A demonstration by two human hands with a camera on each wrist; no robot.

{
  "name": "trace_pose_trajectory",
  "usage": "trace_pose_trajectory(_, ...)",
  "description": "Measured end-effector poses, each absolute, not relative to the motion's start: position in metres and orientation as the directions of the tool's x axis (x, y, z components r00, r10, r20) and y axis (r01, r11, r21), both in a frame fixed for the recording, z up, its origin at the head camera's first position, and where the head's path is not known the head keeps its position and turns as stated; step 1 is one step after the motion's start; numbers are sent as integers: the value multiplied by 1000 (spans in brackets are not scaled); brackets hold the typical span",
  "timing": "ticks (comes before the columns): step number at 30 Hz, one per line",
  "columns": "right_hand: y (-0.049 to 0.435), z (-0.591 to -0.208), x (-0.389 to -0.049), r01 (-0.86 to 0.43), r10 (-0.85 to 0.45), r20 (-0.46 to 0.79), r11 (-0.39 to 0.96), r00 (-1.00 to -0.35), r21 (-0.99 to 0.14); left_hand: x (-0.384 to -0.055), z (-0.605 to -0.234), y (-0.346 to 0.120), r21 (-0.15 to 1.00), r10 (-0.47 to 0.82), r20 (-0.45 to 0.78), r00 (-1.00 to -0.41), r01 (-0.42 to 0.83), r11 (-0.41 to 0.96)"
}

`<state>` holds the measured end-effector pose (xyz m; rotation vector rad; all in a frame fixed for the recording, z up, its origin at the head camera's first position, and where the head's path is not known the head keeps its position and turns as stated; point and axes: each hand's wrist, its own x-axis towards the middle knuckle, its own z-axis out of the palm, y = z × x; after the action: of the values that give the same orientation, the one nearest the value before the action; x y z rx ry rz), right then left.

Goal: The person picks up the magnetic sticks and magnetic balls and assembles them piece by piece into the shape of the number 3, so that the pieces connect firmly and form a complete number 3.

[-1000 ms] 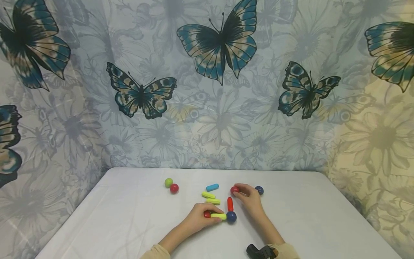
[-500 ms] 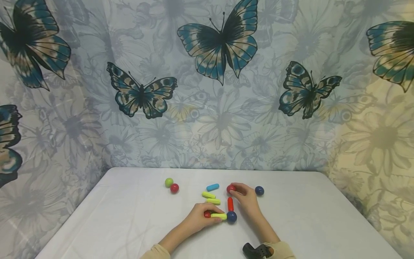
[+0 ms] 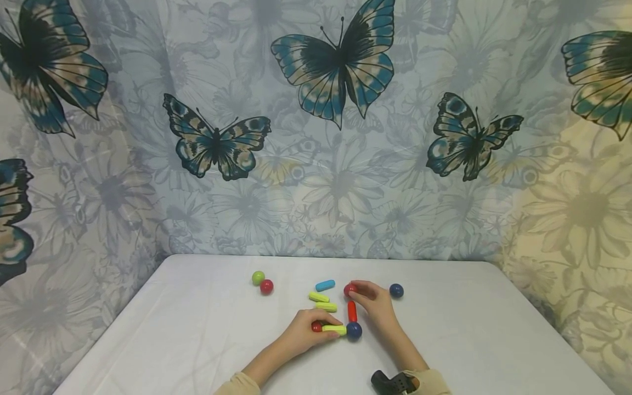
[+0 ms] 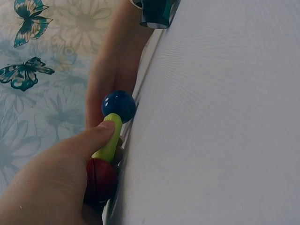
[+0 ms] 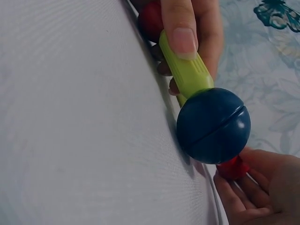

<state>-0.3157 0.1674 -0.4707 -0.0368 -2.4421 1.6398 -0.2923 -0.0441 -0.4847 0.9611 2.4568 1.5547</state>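
My left hand [image 3: 306, 333] grips a yellow-green rod [image 3: 334, 329], thumb along its side in the left wrist view. A red ball [image 4: 101, 180] sits at the rod's near end and a dark blue ball [image 5: 213, 125] at the other. From the blue ball a red rod [image 3: 352, 311] points away toward the back of the table. My right hand [image 3: 376, 304] pinches another red ball [image 3: 350, 289] between thumb and fingers, right at the red rod's far end. In the right wrist view the blue ball hides most of the red rod.
Two loose yellow-green rods [image 3: 326, 307] and a light blue rod [image 3: 325, 285] lie behind my left hand. A green ball [image 3: 258, 278] and a red ball [image 3: 266, 286] rest at the back left. Right of my right hand is a dark blue ball [image 3: 396, 291]. White cloth covers the table [image 3: 494, 329].
My right hand has carried its red ball a little left, to the far end of the red rod. My left hand keeps its grip in the same place.
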Motion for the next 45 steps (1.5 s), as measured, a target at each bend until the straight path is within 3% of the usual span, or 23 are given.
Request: trace_pose_trajectory(45,171,-475,-315,-124,91,169,374,-981,-919,-291,-483,-44,845,534,244,-810,448,293)
